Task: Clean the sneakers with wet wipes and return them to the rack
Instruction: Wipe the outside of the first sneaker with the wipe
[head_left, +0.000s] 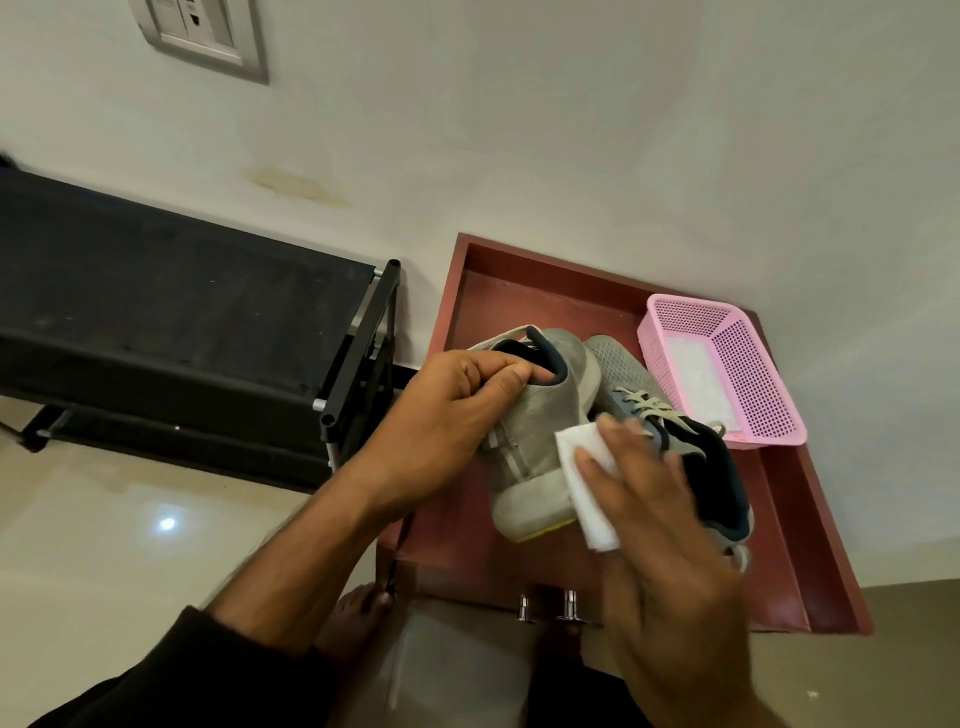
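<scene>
Grey suede shows on the sneaker (530, 441) that the left hand (447, 410) grips by the heel collar, thumb hooked inside the dark lining, toe turned down toward the person. Against its pale rubber toe cap the right hand (660, 525) presses a folded white wet wipe (587, 488), fingers spread flat over the wipe, which is pinned between palm and shoe. Motion blur softens those fingers.

Just behind, partly hidden by the right hand, the second sneaker (670, 436) lies on the reddish-brown counter (467, 525), a tray-like top with raised edges; its laces and dark opening face up. A pink perforated basket (737, 364) sits at the counter's far right corner, close beside that sneaker, with something white lying flat in its bottom.

To the left, against the wall, stands the black shoe rack (171, 306) with a fabric top shelf and metal corner posts. Glossy floor tile (104, 535) lies under it. A switch plate (202, 36) is mounted high on the wall. Two metal knobs (550, 605) stick out below the counter's near edge.
</scene>
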